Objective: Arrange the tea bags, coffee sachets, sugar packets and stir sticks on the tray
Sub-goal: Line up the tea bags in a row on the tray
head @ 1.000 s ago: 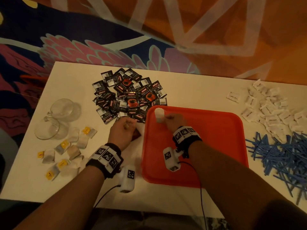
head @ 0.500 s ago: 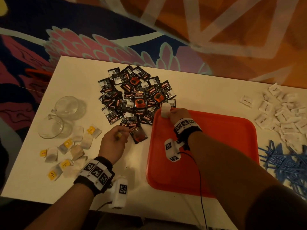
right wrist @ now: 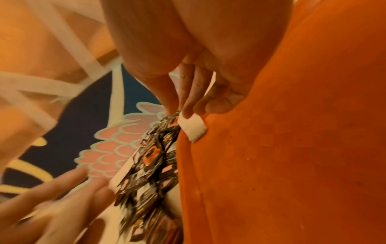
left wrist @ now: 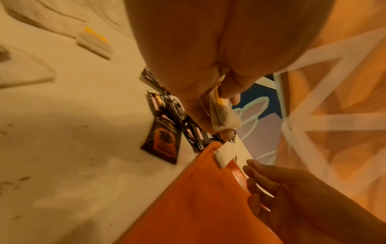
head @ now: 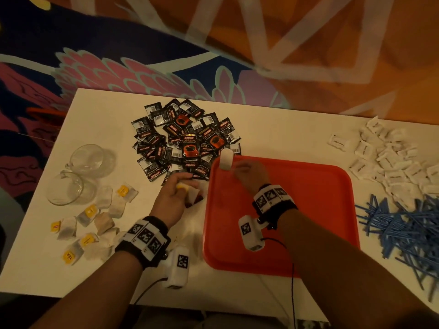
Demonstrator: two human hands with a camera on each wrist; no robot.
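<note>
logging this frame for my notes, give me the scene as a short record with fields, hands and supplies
left hand: grips a tea bag with a yellow tag, over the table beside the tray
right hand: at the tray's far left corner, fingertips on a white tea bag
tray: red, holds only that white tea bag
coffee sachets: black pile behind the tray's left corner
loose tea bags: left of the tray
sugar packets: far right
stir sticks: blue heap at right
glass cups: two, far left
</note>
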